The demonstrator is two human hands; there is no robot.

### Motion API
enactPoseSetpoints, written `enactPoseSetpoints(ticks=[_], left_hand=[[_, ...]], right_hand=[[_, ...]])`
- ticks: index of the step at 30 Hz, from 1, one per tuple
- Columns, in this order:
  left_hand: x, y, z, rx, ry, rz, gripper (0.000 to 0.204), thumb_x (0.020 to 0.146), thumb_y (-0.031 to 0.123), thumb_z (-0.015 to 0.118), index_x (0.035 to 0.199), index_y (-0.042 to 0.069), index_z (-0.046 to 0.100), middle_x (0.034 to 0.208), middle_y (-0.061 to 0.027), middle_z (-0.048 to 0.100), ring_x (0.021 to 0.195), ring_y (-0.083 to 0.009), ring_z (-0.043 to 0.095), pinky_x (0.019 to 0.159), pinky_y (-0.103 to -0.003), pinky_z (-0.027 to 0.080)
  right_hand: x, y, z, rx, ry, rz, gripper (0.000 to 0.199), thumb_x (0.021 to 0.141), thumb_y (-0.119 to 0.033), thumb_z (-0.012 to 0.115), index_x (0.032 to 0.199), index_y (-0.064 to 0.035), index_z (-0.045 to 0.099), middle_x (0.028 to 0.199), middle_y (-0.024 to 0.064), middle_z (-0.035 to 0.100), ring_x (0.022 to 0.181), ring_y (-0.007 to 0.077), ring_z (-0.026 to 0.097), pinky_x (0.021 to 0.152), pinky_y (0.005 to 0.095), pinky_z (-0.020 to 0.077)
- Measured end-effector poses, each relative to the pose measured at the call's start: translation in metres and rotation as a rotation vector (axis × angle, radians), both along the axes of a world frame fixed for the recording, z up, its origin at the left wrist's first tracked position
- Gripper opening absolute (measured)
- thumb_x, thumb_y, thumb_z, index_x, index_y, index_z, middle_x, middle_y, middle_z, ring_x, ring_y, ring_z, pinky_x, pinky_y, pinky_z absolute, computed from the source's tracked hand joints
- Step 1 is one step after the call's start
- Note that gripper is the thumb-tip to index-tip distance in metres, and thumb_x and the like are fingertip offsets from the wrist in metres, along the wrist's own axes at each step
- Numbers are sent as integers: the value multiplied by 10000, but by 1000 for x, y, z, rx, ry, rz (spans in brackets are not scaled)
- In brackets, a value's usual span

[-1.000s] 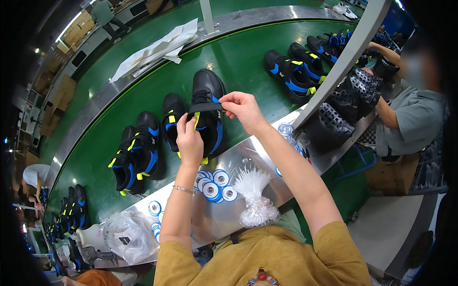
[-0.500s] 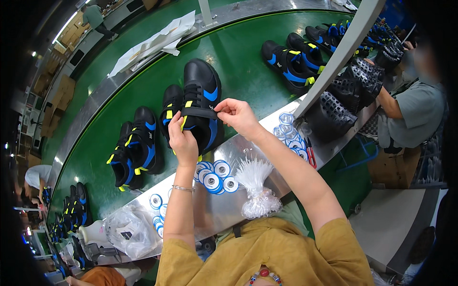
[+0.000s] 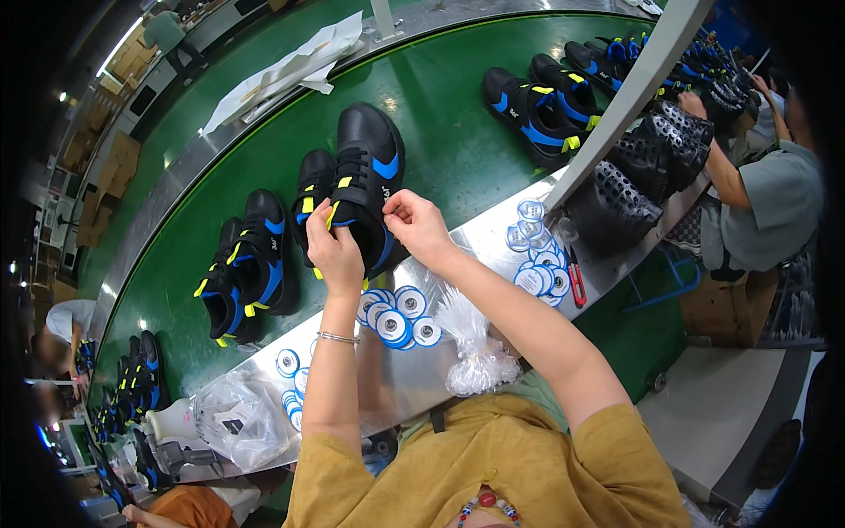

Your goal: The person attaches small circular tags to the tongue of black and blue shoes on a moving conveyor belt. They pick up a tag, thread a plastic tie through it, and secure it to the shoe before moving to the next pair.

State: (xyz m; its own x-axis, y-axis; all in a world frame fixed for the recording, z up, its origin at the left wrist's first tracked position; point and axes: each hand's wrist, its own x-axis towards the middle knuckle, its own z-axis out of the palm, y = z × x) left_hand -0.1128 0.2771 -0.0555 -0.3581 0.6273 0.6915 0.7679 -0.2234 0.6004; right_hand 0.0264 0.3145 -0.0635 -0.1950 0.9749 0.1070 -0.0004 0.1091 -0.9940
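Observation:
A pair of black sneakers with blue patches and yellow tabs stands toe-away in front of me. My left hand (image 3: 334, 253) is closed at the collar of the right-hand sneaker (image 3: 368, 141), its fingertips on a yellow tab at the tongue. Across the laces of that sneaker lies a black strap (image 3: 356, 195). My right hand (image 3: 417, 231) is closed in a pinch against the sneaker's outer side, beside the strap's end; what its fingertips hold is hidden. The left-hand sneaker (image 3: 314, 176) of the pair stands partly behind my left hand.
More sneakers stand left (image 3: 262, 251) and right (image 3: 528, 114) on the green belt (image 3: 440, 88). Round blue-white tags (image 3: 393, 326), a bundle of clear plastic fasteners (image 3: 480, 352) and red-handled snips (image 3: 576, 283) lie on the metal ledge. A grey post (image 3: 616, 114) rises at right, near a co-worker (image 3: 775, 211).
The strap, stretched sideways between my hands before, now lies down over the sneaker. My right hand has drawn slightly left and lower, close against the sneaker's side.

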Motion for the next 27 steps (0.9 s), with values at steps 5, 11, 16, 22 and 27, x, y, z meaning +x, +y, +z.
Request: enactPoseSetpoints(ticks=[5,11,16,22,27], left_hand=[[-3,8,0,-137,-56,15,160,865,48,610,999,-25,562,1000,-188,640,884,-378,634,753,-412,522],[0,42,-1,-286,23,79,208,843,167,650,913,3,543,871,-179,621,814,-388,618,704,-451,497],[-8,39,2,-382,-65,77,263,864,235,668,935,2,568,899,-182,639,833,-375,628,733,-444,498],[11,-46,32,-28,-180,-64,170,878,35,653,1030,-34,621,1003,-153,670,869,-270,657,780,-334,521],[53,-119,21,-93,-76,-231,199,833,-73,621,1028,-37,611,1019,-171,664,923,-304,654,816,-346,521]], right_hand=[[15,4,5,-138,-103,35,100,809,-65,647,888,-4,657,670,64,643,611,120,611,583,274,504],[63,-4,34,-139,-97,58,124,853,-76,634,938,6,670,745,30,646,639,86,581,589,241,491],[107,-37,45,-97,-272,94,140,877,-64,628,979,22,669,798,23,650,700,75,581,640,229,485],[152,-75,38,-144,-463,91,148,887,-83,629,974,29,672,779,15,646,715,76,584,658,231,474],[140,-81,49,-61,-716,160,180,854,-152,632,907,13,683,795,119,660,734,221,636,673,334,494]])
